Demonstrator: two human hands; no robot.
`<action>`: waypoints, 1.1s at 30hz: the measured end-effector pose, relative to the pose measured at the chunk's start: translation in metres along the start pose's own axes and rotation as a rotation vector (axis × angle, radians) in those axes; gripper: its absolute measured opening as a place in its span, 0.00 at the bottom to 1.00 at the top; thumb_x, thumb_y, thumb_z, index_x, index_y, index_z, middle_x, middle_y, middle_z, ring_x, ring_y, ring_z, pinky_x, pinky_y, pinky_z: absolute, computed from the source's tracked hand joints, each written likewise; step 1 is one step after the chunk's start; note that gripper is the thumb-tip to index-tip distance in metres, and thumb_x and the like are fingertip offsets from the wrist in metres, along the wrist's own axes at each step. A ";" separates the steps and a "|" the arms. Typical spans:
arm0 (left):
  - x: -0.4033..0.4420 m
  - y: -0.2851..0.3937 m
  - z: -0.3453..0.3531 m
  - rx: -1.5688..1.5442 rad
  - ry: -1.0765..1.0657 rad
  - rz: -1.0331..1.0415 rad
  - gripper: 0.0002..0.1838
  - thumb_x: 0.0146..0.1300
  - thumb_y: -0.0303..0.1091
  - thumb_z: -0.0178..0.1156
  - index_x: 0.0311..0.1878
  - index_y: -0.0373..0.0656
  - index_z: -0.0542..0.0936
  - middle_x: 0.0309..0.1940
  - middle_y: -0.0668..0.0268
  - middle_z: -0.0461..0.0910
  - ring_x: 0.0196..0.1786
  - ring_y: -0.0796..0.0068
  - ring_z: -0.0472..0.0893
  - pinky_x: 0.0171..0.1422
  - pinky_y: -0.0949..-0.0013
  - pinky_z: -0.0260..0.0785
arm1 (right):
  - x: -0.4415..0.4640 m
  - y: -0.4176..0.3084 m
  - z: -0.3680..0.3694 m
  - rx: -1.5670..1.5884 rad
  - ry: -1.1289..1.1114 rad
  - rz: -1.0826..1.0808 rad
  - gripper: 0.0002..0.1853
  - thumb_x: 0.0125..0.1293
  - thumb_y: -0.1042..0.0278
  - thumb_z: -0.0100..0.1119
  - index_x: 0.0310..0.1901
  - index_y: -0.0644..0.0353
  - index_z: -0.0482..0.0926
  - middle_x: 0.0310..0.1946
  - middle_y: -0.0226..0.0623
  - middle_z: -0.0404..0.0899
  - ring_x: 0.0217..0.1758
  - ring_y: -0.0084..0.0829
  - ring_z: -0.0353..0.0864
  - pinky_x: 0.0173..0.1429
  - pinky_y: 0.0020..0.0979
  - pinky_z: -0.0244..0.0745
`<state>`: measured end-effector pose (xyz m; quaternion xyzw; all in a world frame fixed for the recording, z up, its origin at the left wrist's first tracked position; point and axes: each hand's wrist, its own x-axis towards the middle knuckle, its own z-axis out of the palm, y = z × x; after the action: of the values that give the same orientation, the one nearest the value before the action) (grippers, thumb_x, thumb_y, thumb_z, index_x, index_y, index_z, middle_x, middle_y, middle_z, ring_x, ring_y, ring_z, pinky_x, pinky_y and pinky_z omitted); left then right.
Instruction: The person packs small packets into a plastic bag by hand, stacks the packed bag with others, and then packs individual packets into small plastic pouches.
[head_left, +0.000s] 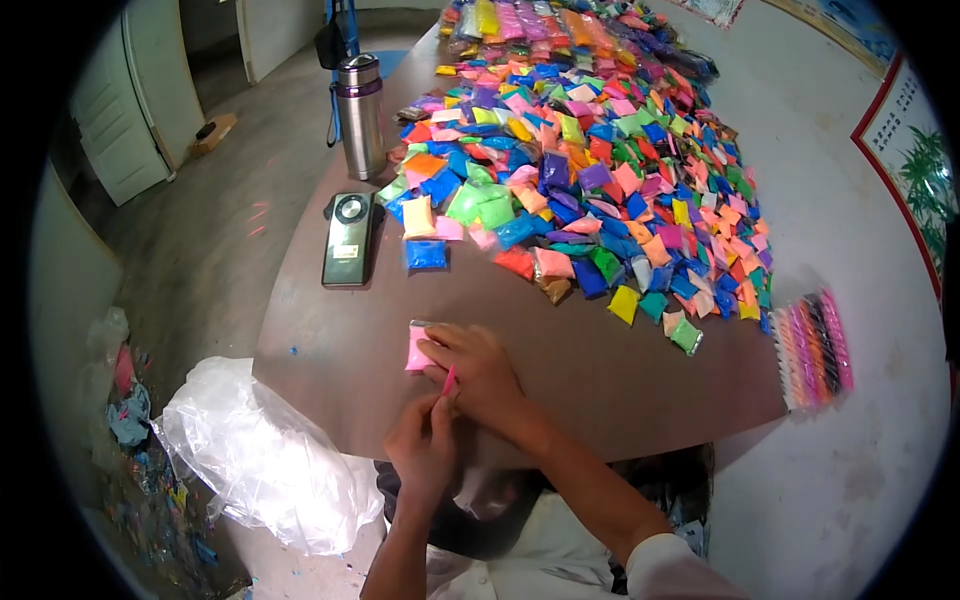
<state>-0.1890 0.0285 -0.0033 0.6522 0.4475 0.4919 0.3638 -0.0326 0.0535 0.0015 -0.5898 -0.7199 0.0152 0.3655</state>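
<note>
Near the table's front edge, my left hand (420, 445) is closed, with thumb and finger pinching a small bright pink strip (449, 381). My right hand (478, 372) reaches in from the right, just above and beside the left. Its fingers are bent over the right side of a small pink packet (416, 352) lying on the table, and they hide part of it. The right hand looks slightly blurred. Further up the table a blue packet (427, 255) lies apart, close to a big heap of small colourful packets (570, 190).
A steel flask (361, 115) and a dark phone (348, 240) stand and lie on the table's left side. Larger bags of packets (530, 25) are at the far end. Bundled colourful strips (815, 350) sit at the right edge. A clear plastic bag (265, 455) hangs at the front left.
</note>
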 end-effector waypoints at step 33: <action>-0.003 -0.010 0.004 0.142 0.022 0.100 0.05 0.74 0.28 0.69 0.43 0.36 0.86 0.31 0.57 0.87 0.30 0.65 0.86 0.37 0.64 0.76 | 0.001 0.004 0.006 0.156 0.206 0.216 0.14 0.69 0.77 0.66 0.55 0.63 0.86 0.57 0.48 0.86 0.59 0.52 0.87 0.64 0.44 0.81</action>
<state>-0.1876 0.0283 -0.0143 0.6925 0.4521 0.4835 0.2868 -0.0329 0.0579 -0.0040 -0.6319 -0.6078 0.0498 0.4783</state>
